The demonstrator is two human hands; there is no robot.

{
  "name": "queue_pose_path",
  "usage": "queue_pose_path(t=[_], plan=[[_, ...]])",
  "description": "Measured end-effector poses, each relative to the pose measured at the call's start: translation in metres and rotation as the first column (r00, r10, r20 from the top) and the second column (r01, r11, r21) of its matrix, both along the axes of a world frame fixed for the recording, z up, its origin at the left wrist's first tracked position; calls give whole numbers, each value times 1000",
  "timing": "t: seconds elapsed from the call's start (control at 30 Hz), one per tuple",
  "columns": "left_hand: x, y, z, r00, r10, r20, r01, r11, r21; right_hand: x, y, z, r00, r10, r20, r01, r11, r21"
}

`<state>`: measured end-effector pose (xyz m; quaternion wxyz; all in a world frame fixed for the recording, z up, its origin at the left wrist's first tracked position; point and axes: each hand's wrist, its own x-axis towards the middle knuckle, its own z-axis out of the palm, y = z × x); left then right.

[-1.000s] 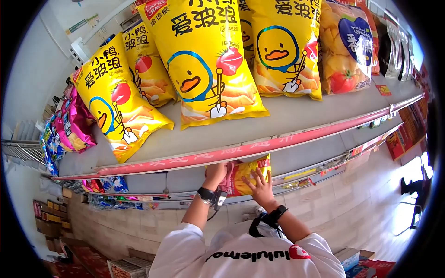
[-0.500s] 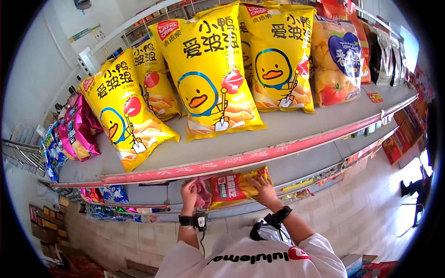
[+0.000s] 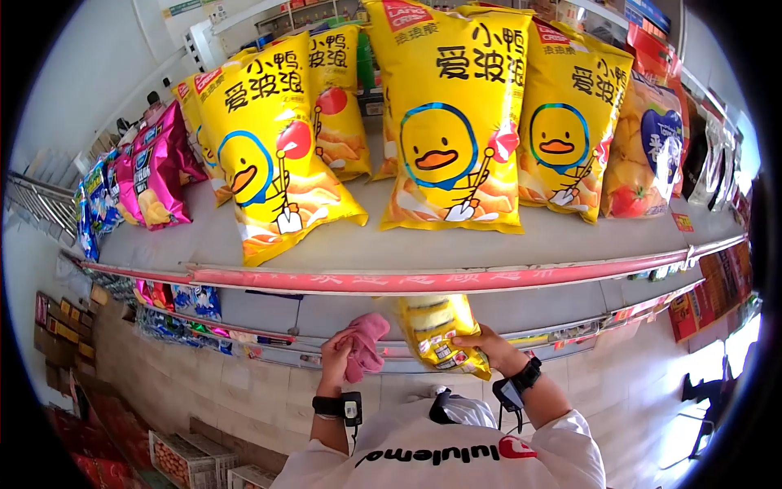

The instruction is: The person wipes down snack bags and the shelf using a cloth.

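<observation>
My left hand (image 3: 336, 359) is closed on a crumpled pink cloth (image 3: 368, 346), just below the red-edged upper shelf (image 3: 391, 279). To its right, my right hand (image 3: 493, 349) grips the lower right side of a yellow snack bag (image 3: 440, 332), which hangs tilted in front of the lower shelf. The cloth and the bag are apart. Above both hands, large yellow duck-print chip bags (image 3: 452, 122) stand on the upper shelf. Both wrists wear black straps with small devices.
Pink bags (image 3: 155, 175) and blue bags stand at the upper shelf's left end. A tomato-print bag (image 3: 643, 155) is toward its right. Small packets lie on the lower shelf at left. Crates (image 3: 183, 460) sit on the floor at lower left, cartons (image 3: 713, 285) at right.
The yellow bag has been turned and now shows another side. My left hand has moved away from it with the cloth. The view has shifted, so the shelf bags appear further right.
</observation>
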<state>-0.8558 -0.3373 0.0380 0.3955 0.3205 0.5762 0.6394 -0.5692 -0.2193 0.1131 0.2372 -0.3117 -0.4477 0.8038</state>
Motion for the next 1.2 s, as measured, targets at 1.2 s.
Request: queue_pose_path(t=[1.2], plan=[[47,22,11,997,-47,-59,48,998,27,36,-34,-87,879,-474,-63,473,881,-20]])
